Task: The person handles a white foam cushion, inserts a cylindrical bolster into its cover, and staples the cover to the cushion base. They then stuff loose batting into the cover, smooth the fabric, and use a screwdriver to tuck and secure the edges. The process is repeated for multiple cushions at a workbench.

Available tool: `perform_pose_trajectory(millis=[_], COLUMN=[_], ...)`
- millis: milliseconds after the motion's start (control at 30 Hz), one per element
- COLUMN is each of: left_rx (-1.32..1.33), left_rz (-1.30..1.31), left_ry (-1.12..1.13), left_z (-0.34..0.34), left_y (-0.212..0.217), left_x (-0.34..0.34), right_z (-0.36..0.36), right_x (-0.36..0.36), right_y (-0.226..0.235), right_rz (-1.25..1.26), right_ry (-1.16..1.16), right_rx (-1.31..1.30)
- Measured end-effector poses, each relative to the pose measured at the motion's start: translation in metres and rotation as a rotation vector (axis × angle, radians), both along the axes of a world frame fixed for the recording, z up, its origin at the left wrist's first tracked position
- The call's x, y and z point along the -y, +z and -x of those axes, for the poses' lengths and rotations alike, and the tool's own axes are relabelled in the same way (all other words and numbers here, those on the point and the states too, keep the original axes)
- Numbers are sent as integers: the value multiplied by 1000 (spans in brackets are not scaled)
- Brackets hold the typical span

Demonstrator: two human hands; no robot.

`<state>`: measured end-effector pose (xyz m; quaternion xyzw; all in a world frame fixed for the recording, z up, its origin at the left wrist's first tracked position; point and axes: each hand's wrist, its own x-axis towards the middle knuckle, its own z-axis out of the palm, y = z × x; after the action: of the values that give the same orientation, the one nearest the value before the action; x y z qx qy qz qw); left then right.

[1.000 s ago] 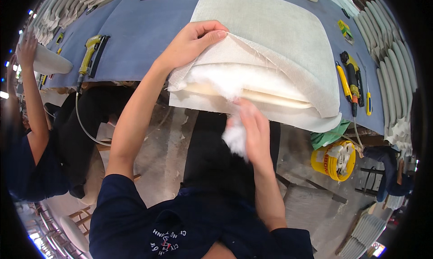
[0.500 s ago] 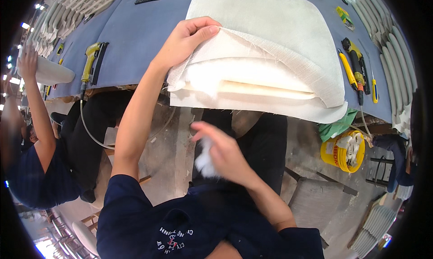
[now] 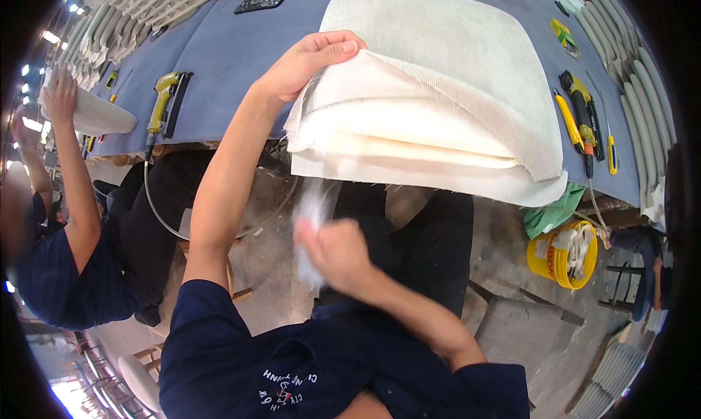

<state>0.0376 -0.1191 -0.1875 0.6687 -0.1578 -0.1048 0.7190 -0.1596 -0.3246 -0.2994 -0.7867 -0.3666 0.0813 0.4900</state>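
On the table's near edge lies a rounded seat cushion with a pale woven cover (image 3: 445, 43). Its near side gapes, showing white padding (image 3: 394, 116) and a cream foam edge (image 3: 438, 149) inside. My left hand (image 3: 314, 63) pinches the lifted fabric edge at the cushion's left between thumb and fingers. Over my lap, below the opening, my right hand (image 3: 339, 252) is closed on a tuft of white fluffy stuffing (image 3: 310, 207). Motion smears the tuft and the fingertips, and the tuft touches nothing but the hand.
On the blue-grey table (image 3: 226, 61) lie a yellow staple gun (image 3: 162, 105) at left, another staple gun (image 3: 580, 109) at right, a yellow cutter (image 3: 566, 120) and a screwdriver (image 3: 612, 152). A yellow bucket (image 3: 548, 258) stands below. A co-worker (image 3: 66, 266) sits at left.
My right hand has moved slightly left and lower, its fingers now curled, with the white stuffing swinging up. My left hand keeps its hold on the cover. The whole view has shifted a little.
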Motion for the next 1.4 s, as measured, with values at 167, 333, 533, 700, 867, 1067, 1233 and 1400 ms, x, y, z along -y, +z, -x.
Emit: perform_pose_trajectory(millis=[167,333,533,700,867,1067,1233,1400], left_rx=[-44,8,-21,11,-6,-21,-3,116], left_rz=[66,20,30,-29,29,-32,-70,-413], left_ry=[85,124,154,122,139,147,140,545], left_z=[16,7,14,15,16,13,5,12], left_y=[0,0,-1,4,4,7,3,-18], left_x=[11,14,12,13,18,8,7,-3], right_z=[-8,-94,-79,5,-21,-78,-66,-6], right_x=[9,-10,-55,-4,-20,-58,-84,56], right_y=[33,69,35,36,32,70,24,-13], right_rz=[-469,-324,-160,-111,-582,-817,-1154,-410], right_ry=[-138,-262,-365,165,411,151,-13,284], right_rx=[-218,-317,-107,-80,-810,-1614,-1388,-344])
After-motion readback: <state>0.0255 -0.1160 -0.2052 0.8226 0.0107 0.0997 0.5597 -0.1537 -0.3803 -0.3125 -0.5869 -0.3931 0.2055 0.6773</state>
